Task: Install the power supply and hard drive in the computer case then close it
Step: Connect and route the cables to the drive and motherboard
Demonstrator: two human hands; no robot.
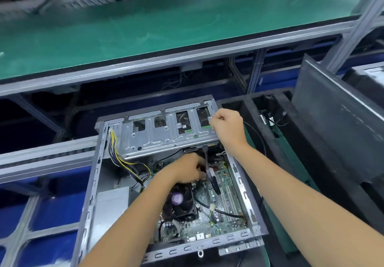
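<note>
An open computer case [91, 185] lies on its side in the head view, motherboard [226, 200] and black CPU fan [182, 202] showing. A metal drive cage [158, 136] spans its far end. The grey power supply [110, 204] sits in the left half, its yellow and black wire bundle [124, 160] running up to the cage. My left hand [187, 169] reaches under the cage edge and pinches a black cable [212, 179] there. My right hand [227, 125] grips the right end of the cage with curled fingers. The hard drive is hidden.
A dark side panel [336, 125] leans upright at the right. A green-topped bench [166, 25] with a metal rail runs behind the case. Black foam trays [268, 111] with loose cables sit to the right. Blue bins and a metal frame [41, 214] lie at the left.
</note>
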